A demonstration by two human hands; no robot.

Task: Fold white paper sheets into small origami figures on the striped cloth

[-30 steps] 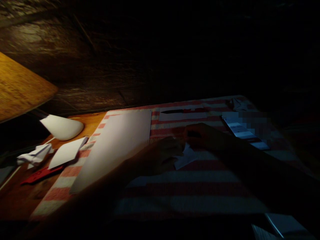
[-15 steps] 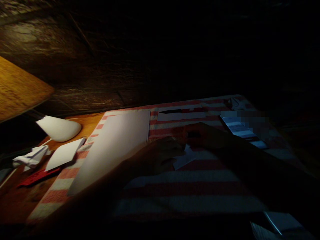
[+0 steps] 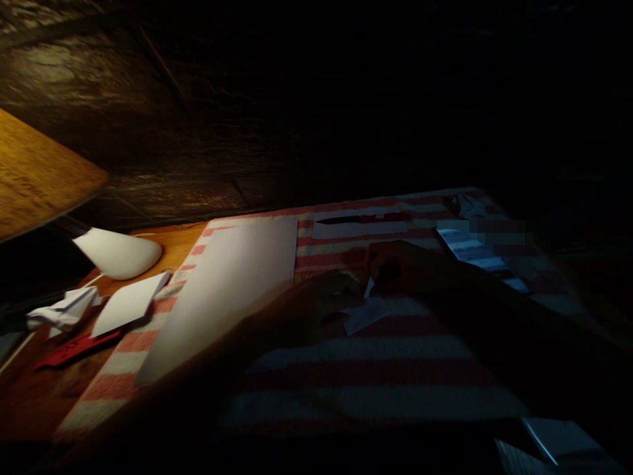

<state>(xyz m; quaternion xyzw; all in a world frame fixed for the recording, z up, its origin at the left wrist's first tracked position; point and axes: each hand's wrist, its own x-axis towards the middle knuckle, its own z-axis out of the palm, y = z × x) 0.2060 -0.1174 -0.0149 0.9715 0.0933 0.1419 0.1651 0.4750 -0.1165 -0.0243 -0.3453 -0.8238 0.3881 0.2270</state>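
The scene is very dark. A small white piece of paper [image 3: 364, 313] lies on a red and white striped cloth [image 3: 376, 376]. My left hand [image 3: 316, 305] presses down on the paper's left part. My right hand [image 3: 403, 267] pinches the paper's upper edge and lifts a flap of it. Both forearms reach in from the lower edge and are in deep shadow.
A large white sheet [image 3: 232, 284] lies left of my hands. Further left on the wooden table [image 3: 30, 389] are a white cone-shaped object [image 3: 119, 254], a folded white paper [image 3: 129, 303], a crumpled paper [image 3: 62, 310] and a red strip [image 3: 79, 346]. Papers [image 3: 472, 254] and a dark blade-like tool [image 3: 363, 219] lie beyond.
My right hand has raised the paper's upper flap slightly. The left hand stays pressed on it. The view barely shifted.
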